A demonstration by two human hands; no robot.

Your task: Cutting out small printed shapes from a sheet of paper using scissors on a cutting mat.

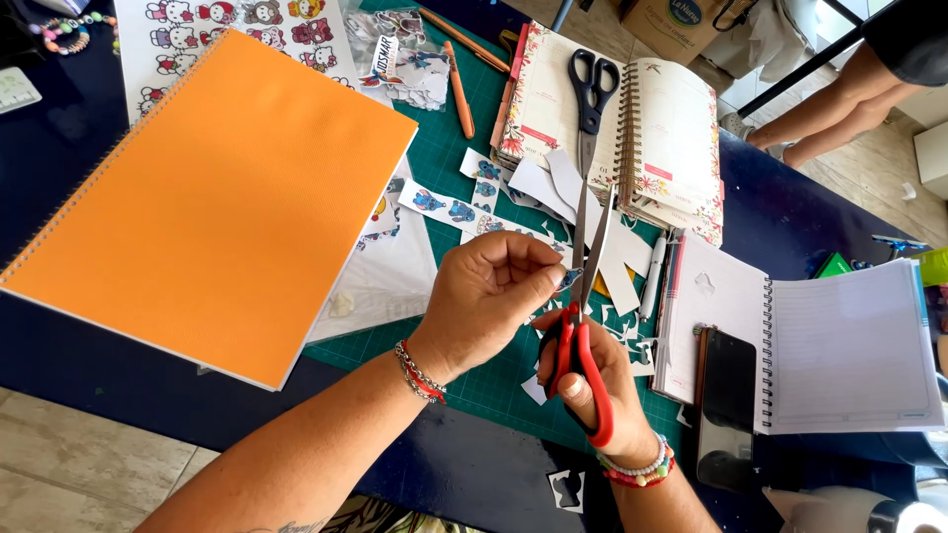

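Snipping around a tiny sticker (565, 279) — left hand (489, 296) pinching it, right hand (592, 380) gripping red scissors (583, 326) — next bit probably needs turning the piece slowly.

I see paper scraps (553, 192) crowding the green mat (494, 385) ahead; orange notebook (212, 188) blocks left, open notebook (849, 345) right; the near worktop (464, 474) looks passable, I think.

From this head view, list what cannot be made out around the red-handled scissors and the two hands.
- Small blue paper cutout: pinched by the left hand, its fingers hiding most of it; too small to tell its shape.
- Right hand: fingers pass through the red-handled scissors, so the grip is partly hidden.
- Dark phone: screen unreadable.
- Person at top right: cut off by the frame edge.
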